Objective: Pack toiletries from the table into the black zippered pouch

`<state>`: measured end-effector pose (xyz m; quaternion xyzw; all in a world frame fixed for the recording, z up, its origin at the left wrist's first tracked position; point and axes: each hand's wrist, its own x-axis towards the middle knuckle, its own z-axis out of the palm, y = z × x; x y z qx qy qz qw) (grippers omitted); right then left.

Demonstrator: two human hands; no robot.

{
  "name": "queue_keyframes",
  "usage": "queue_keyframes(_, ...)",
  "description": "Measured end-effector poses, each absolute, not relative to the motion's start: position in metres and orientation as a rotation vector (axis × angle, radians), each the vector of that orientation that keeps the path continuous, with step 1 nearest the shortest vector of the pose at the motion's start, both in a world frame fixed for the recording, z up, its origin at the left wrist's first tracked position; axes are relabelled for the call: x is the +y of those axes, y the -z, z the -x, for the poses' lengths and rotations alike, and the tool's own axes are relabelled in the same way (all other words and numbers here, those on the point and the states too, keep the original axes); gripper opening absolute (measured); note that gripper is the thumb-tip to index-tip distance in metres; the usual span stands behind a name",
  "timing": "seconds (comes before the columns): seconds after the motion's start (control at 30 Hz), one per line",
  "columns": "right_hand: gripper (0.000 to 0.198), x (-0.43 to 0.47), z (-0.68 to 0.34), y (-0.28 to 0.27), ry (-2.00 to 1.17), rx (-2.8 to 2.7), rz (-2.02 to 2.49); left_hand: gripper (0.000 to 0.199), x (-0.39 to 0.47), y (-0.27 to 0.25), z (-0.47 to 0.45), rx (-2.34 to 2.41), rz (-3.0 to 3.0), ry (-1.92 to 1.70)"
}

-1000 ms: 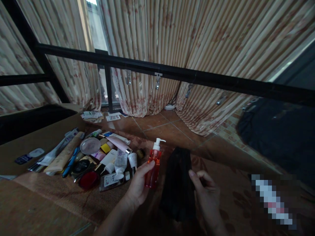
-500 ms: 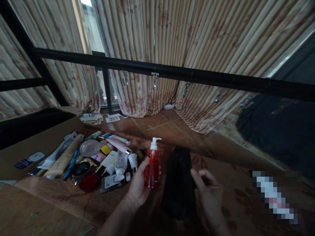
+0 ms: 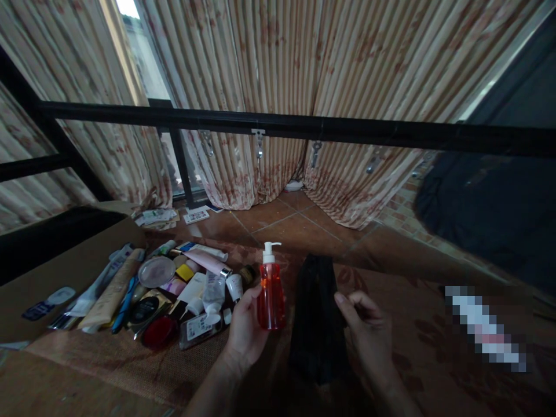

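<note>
My left hand [image 3: 247, 327] is closed round the side of a red, see-through pump bottle [image 3: 271, 301] with a white pump top. The bottle stands upright in my grip, its nozzle pointing right. Just right of it hangs a limp black bag [image 3: 317, 324], too dark for its opening to be made out. With thumb and fingers pinched, my right hand [image 3: 365, 324] holds the bag's right edge. Left of my left hand lies a pile of cosmetics, among them a beige tube [image 3: 113, 292], a pink tube [image 3: 204, 260] and a dark red round case [image 3: 160, 332].
A cardboard box [image 3: 87, 260] stands behind the pile at the left. The things lie on a brown patterned cloth [image 3: 130, 362]. A black metal rail [image 3: 278, 123] crosses in front of striped curtains [image 3: 278, 63]. A blurred-out item [image 3: 489, 330] lies at the right.
The view has tilted slightly. The pump bottle has turned a little in my left hand, showing more of its front. My right hand keeps its pinch on the black bag.
</note>
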<state>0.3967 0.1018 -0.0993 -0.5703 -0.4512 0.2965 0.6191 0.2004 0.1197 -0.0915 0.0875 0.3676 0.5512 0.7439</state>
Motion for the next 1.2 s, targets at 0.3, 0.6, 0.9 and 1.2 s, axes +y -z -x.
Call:
queue_keyframes(0.3, 0.047, 0.1034, -0.3985, 0.1025, -0.669, -1.046, 1.296, 0.028, 0.1195, 0.0946, -0.2021, 0.75, -0.301, -1.274)
queue_keyframes(0.6, 0.046, 0.1033, -0.3988, 0.1016, -0.666, -1.056, 1.298, 0.03, 0.1193, 0.0937, -0.2015, 0.751, -0.328, -1.288)
queue_keyframes(0.9, 0.046, 0.1029, -0.3985, 0.1056, -0.685, -1.061, 1.281, 0.03, 0.1185, 0.0924, -0.2017, 0.766, -0.358, -1.312)
queue_keyframes(1.2, 0.047, 0.1036, -0.3987, 0.1053, -0.685, -1.058, 1.3, 0.038, 0.1179, 0.0907, -0.2029, 0.791, -0.389, -1.297)
